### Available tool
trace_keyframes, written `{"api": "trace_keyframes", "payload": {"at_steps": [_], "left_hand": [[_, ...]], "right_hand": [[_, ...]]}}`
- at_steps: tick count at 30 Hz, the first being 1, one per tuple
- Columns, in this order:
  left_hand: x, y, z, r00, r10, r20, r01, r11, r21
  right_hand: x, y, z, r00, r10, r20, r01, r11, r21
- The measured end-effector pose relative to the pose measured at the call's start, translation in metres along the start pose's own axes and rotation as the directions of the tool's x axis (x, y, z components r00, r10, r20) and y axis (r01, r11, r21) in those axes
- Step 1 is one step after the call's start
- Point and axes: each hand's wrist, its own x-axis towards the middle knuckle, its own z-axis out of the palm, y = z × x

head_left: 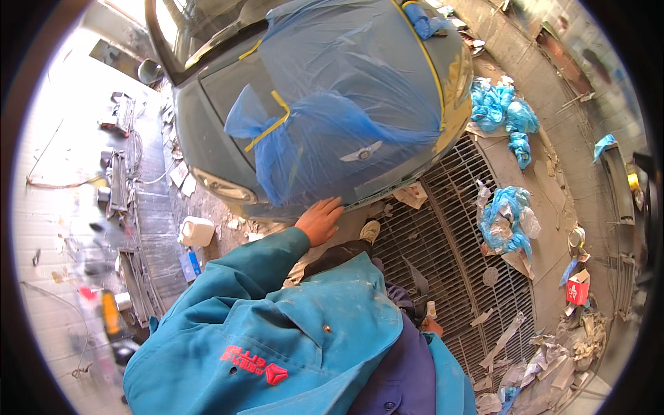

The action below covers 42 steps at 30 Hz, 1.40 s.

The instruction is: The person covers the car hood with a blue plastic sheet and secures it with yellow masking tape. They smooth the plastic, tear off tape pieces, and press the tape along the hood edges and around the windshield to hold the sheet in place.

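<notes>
My left hand (321, 220) lies flat with its fingers stretched out on the front lower edge of a grey car (207, 104). Blue plastic film (353, 69) covers much of the bonnet, held by strips of yellow masking tape (277, 124). Loose film bunches up just beyond my left fingers, near a winged emblem (361, 151). Low beside my body, my right hand (432, 327) is mostly hidden by my teal jacket (277, 325). Its fingers look curled by a small pale object (431, 308) whose kind I cannot make out.
A metal floor grating (443, 242) runs under and beside me. Crumpled blue film (508, 218) and a red box (578, 287) lie on the right, with scrap paper (553, 366) nearer. On the left stand a white jug (196, 231) and metal fixtures (119, 180) along the wall.
</notes>
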Motion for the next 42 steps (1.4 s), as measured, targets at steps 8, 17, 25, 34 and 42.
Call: {"api": "trace_keyframes", "payload": {"at_steps": [8,17,25,34,42], "left_hand": [[0.16,-0.046,-0.096,0.961,0.0,-0.277,0.046,0.986,0.16],[0.199,-0.097,-0.133,0.814,-0.221,-0.537,0.317,0.944,0.093],[0.287,-0.011,-0.134,0.824,-0.126,-0.552,0.15,0.989,-0.001],[0.427,0.062,-0.151,0.804,-0.252,-0.539,0.219,0.968,-0.125],[0.521,0.077,-0.156,0.764,-0.385,-0.517,0.353,0.921,-0.164]], "right_hand": [[0.014,-0.081,0.003,0.996,-0.057,-0.061,0.065,0.99,0.124],[0.029,-0.142,-0.041,0.978,0.104,-0.179,-0.1,0.994,0.031],[0.107,-0.156,-0.069,0.995,0.097,-0.036,-0.102,0.984,-0.146],[0.305,-0.204,-0.246,0.957,0.283,-0.06,-0.254,0.922,0.294],[0.419,-0.262,-0.389,0.953,0.264,-0.15,-0.149,0.838,0.524]]}}
